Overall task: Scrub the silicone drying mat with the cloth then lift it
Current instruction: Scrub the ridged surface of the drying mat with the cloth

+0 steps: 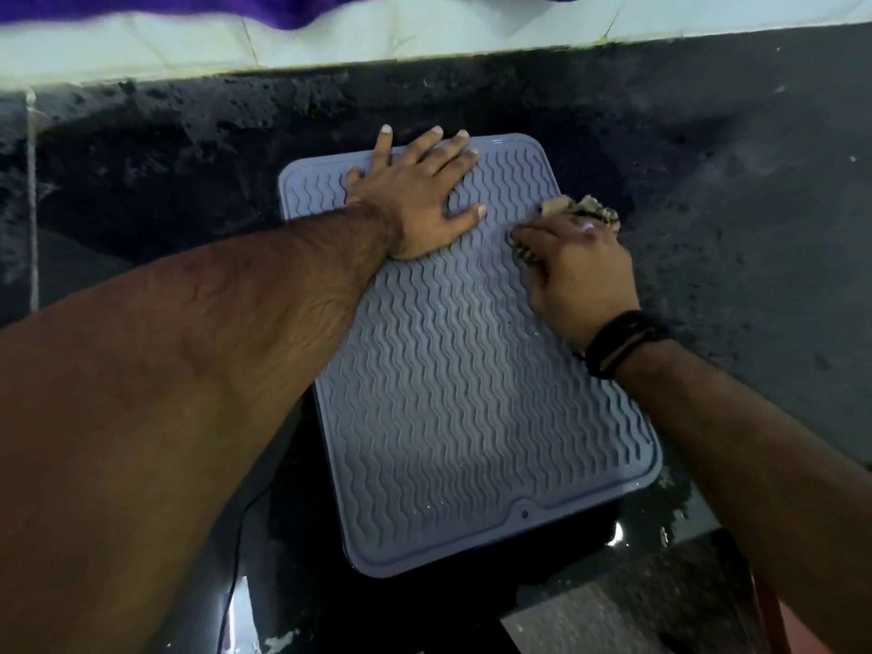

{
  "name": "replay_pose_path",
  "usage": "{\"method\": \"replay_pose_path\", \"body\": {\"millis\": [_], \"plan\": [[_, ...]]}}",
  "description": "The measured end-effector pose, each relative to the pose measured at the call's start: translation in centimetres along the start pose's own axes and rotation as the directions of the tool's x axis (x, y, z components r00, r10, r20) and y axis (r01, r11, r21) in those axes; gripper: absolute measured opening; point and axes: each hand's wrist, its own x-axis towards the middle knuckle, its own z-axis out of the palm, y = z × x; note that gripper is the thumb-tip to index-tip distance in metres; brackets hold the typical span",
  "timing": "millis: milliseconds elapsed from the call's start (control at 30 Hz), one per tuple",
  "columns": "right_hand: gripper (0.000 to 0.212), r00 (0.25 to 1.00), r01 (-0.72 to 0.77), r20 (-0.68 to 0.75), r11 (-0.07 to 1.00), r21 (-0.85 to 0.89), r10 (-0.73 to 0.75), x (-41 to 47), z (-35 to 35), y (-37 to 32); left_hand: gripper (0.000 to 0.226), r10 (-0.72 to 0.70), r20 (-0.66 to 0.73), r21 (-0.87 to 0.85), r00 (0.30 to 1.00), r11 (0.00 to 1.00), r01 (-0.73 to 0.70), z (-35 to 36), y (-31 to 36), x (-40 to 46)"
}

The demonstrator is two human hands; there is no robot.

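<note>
A grey-blue silicone drying mat (453,384) with wavy ridges lies flat on a dark wet counter, its long side running away from me. My left hand (420,191) presses flat on the mat's far end, fingers spread. My right hand (573,266) rests on the mat's right edge, fingers closed over a bunched striped cloth (590,210) that sticks out beyond the knuckles. A dark band sits on the right wrist.
The dark speckled counter (731,205) surrounds the mat, wet and shiny near the front edge. A pale tiled wall (424,35) runs along the back, with purple fabric (292,11) hanging at the top. A thin black cable (236,559) runs at the lower left.
</note>
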Motion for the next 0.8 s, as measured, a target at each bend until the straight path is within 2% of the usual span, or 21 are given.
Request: {"method": "replay_pose_path", "body": {"millis": [167, 333, 467, 600, 733, 800], "plan": [[0.045, 0.999, -0.004, 0.036, 0.999, 0.043, 0.003, -3.2, -0.9, 0.7, 0.109, 0.016, -0.014, 0.002, 1.0, 1.0, -0.016, 0.2, -0.2, 0.3], [0.045, 0.999, -0.029, -0.013, 0.999, 0.034, 0.029, 0.6, -1.7, 0.5, 0.117, 0.006, -0.017, -0.007, 1.0, 1.0, -0.006, 0.6, -0.5, 0.5], [0.042, 0.998, -0.001, 0.068, 1.0, -0.027, 0.003, 2.3, -0.6, -0.4, 0.106, 0.019, -0.017, 0.018, 1.0, 1.0, -0.018, 0.0, 0.2, 0.0], [0.039, 0.998, -0.063, 0.009, 0.998, 0.001, 0.063, -0.8, -0.1, 0.2, 0.106, 0.028, -0.006, 0.013, 1.0, 1.0, -0.028, -0.5, 0.3, -0.4], [0.045, 0.998, -0.057, 0.022, 0.998, 0.039, 0.056, -2.8, -0.8, 0.3, 0.097, 0.024, -0.002, 0.022, 1.0, 0.999, -0.024, -0.8, 0.6, -0.7], [0.045, 0.999, -0.04, -0.022, 0.997, 0.063, 0.042, -1.7, -1.1, 0.5, 0.096, 0.026, 0.001, 0.028, 1.0, 0.999, -0.026, -0.9, 0.7, -0.8]]}}
